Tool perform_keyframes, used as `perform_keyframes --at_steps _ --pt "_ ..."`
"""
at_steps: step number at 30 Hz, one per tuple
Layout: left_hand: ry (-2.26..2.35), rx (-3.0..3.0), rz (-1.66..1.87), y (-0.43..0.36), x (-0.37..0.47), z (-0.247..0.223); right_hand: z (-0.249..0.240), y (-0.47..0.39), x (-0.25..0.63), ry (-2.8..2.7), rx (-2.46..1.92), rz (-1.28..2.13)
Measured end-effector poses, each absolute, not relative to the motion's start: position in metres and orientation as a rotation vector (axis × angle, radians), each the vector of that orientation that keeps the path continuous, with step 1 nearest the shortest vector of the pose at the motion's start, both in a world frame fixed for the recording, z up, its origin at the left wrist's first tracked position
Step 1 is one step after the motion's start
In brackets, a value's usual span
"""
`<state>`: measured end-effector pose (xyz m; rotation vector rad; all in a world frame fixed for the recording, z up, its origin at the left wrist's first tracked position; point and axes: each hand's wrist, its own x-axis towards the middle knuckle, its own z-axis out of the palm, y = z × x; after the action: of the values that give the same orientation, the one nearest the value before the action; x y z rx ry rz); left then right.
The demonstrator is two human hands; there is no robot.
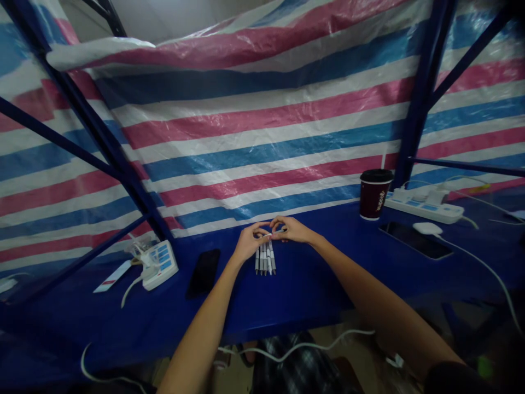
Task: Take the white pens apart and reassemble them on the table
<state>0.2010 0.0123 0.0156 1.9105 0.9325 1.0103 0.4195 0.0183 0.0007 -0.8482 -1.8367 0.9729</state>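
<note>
Several white-and-grey pens (266, 259) lie side by side on the blue tabletop, dark tips pointing toward me. Just beyond their far ends, my left hand (251, 239) has its thumb and fingers pinched together. My right hand (292, 230) meets it from the other side, thumb and fingertips likewise closed. A small, thin white piece shows between the two sets of fingertips, too small to name. The fingers cover the far ends of the pens, so whether they touch them cannot be seen.
A dark phone (204, 272) and a white power strip (161, 265) lie to the left. On the right are a lidded maroon cup (374, 196), another phone (415, 239) with a white charger (427, 228), and a power strip (430, 209). A striped sheet (262, 137) hangs behind.
</note>
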Motion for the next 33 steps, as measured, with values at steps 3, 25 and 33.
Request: perform_keyframes --at_steps 3,25,33 --pt "0.936 1.887 1.032 0.0104 0.2008 0.0182 0.0012 0.0175 0.4206 -1.915 -0.88 0.932" --pt "0.95 1.993 1.051 0.0088 0.201 0.019 0.0067 0.0147 0.4223 -1.966 -0.937 0.822" --pt "0.981 2.076 1.064 0.009 0.1993 0.0197 0.0097 0.015 0.4232 -2.1 -1.026 0.74"
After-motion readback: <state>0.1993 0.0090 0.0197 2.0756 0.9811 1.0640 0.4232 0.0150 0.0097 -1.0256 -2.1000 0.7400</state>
